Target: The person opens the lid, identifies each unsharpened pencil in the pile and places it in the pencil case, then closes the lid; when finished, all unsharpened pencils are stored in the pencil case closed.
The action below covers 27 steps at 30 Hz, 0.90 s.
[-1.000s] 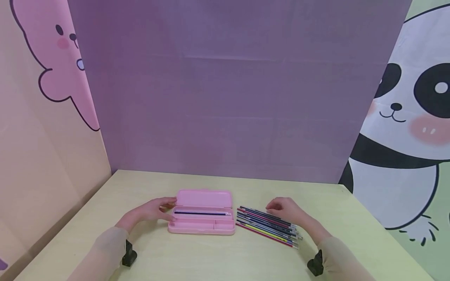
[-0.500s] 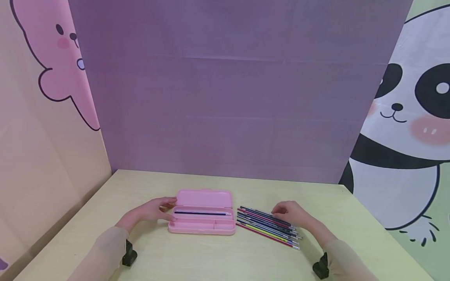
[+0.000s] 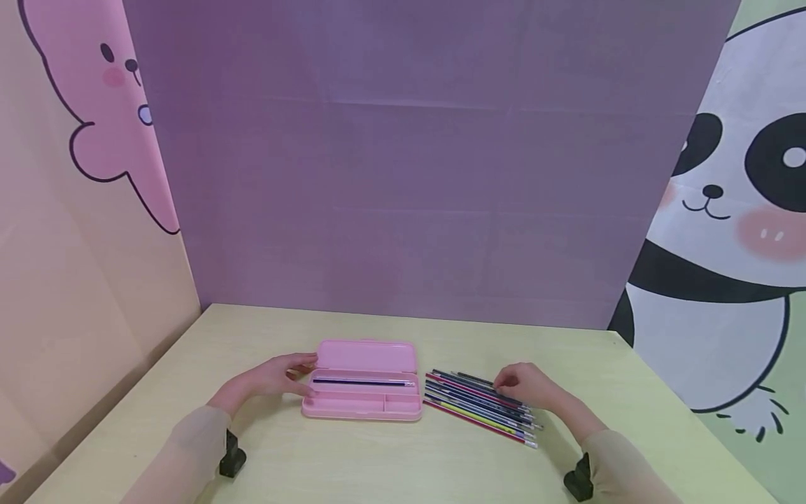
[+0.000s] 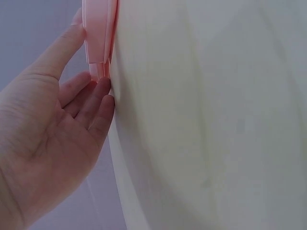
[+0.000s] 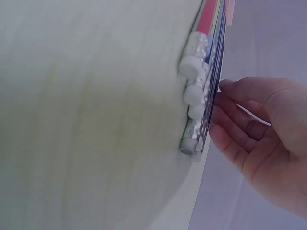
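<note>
A pink pencil case lies open on the table, its lid folded back. One dark pencil lies in its back compartment. My left hand touches the case's left end, thumb on the tray and loosely bent fingers by the lid. To the right of the case lies a bundle of pencils, dark, red and yellow, with white erasers toward me. My right hand pinches a dark pencil at the bundle's back edge between thumb and fingers; its far end is hidden by the hand.
The pale wooden table ends at a purple backdrop. Printed cartoon walls stand on both sides, with a panda at the right. A small black camera sits on each wrist.
My right hand has moved slightly right and toward me, its fingers now on a pencil at the back of the bundle. That pencil's tip has shifted apart from the others. The left hand stays put.
</note>
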Each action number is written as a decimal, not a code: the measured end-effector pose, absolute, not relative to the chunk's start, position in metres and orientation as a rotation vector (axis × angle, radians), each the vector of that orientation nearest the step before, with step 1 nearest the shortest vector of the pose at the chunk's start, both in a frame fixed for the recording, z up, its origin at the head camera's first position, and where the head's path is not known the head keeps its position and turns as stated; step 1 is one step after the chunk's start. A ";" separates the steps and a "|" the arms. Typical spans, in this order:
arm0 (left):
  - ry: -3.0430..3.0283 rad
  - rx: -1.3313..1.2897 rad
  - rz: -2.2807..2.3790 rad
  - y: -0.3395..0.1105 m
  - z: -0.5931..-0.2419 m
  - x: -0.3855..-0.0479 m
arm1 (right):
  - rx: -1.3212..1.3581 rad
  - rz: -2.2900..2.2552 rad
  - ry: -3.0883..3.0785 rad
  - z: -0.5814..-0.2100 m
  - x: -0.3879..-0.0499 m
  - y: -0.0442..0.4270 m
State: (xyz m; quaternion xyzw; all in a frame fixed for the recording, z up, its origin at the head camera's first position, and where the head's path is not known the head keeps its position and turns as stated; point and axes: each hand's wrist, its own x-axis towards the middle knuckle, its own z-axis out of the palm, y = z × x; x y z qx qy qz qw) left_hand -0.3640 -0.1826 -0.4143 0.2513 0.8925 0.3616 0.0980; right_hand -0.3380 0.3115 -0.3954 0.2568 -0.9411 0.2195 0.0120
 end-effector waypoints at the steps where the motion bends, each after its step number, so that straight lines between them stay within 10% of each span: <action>1: 2.644 0.751 1.064 -0.183 -0.415 -0.364 | 0.797 0.681 -2.937 -0.395 -0.338 0.312; 27: 2.631 0.737 1.075 -0.182 -0.414 -0.364 | 0.685 0.561 -2.940 -0.396 -0.336 0.315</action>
